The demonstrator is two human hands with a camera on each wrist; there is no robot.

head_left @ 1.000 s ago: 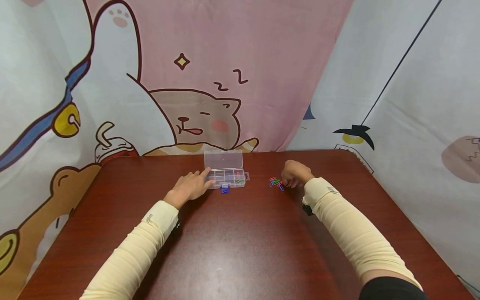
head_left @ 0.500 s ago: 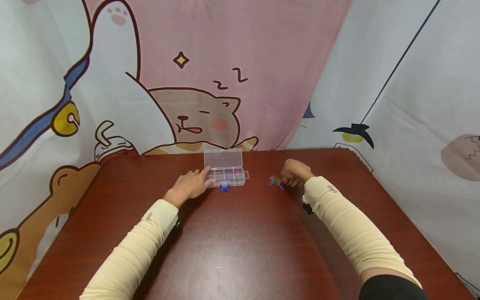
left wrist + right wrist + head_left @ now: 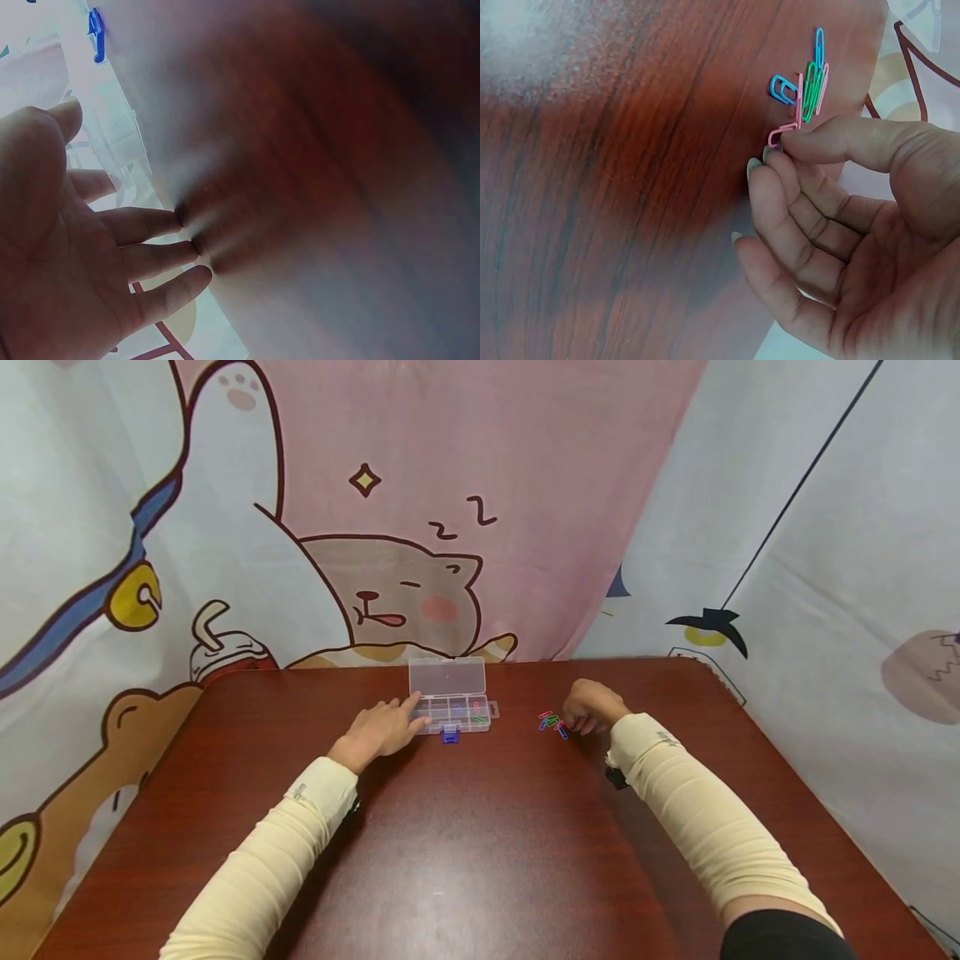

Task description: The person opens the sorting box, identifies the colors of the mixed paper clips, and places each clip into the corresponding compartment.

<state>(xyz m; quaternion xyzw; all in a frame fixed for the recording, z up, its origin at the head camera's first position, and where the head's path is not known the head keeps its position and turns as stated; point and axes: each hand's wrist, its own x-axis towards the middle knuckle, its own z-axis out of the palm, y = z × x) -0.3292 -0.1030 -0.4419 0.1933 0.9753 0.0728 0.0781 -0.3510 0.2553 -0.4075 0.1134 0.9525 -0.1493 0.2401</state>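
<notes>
My left hand (image 3: 381,730) rests its straight fingers at the left end of a clear compartment box (image 3: 457,727), thumb on the front and a finger near the hinge. The box lid (image 3: 447,677) stands up, and a few coloured paper clips lie in its right compartments. My right hand (image 3: 832,225) pinches a pink paper clip (image 3: 774,136) between thumb and index finger, at the side of a small pile. In that pile the right wrist view shows blue paper clips (image 3: 783,90), green paper clips (image 3: 810,94) and further pink ones. The held clip is partly hidden by fingertips.
The brown wooden table (image 3: 465,827) carries the box and the pile, which lies right of the box. A blue latch (image 3: 450,735) hangs at the box front. A printed cartoon curtain (image 3: 525,527) stands behind the table's far edge.
</notes>
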